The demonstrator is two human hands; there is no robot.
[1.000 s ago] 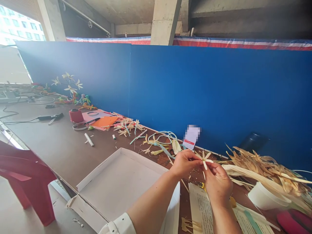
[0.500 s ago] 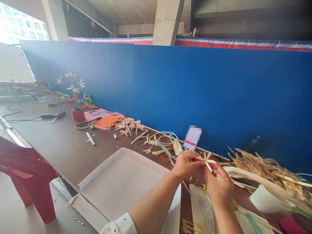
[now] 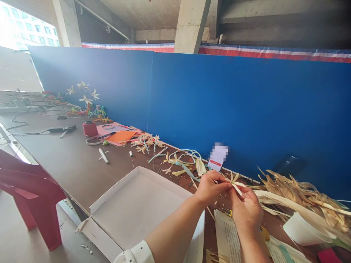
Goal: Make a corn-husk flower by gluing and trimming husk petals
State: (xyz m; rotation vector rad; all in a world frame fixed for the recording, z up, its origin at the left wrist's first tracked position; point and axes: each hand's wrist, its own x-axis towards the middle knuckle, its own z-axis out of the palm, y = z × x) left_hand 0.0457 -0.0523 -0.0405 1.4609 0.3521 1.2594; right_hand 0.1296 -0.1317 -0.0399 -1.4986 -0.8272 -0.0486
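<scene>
A small pale flower (image 3: 234,181) made of dried husk strips is pinched between both my hands above the brown table (image 3: 68,160). My left hand (image 3: 210,188) is closed on the flower's left side with thumb and fingers together. My right hand (image 3: 246,208) is closed just below and to the right, gripping its base. A heap of dried husk (image 3: 298,197) lies right of my hands. Printed paper (image 3: 227,237) lies under my right wrist.
An open white cardboard box (image 3: 137,204) sits at the table's near edge. Loose husk flowers and blue strips (image 3: 178,159) lie by the blue partition (image 3: 219,106). A red spool (image 3: 90,128), orange paper (image 3: 120,136), a white cup (image 3: 304,228) and a red chair (image 3: 30,193) are nearby.
Both hands have stayed on the flower, shifting slightly right and down in the view as the camera turned a little. The pinch on the flower looks unchanged.
</scene>
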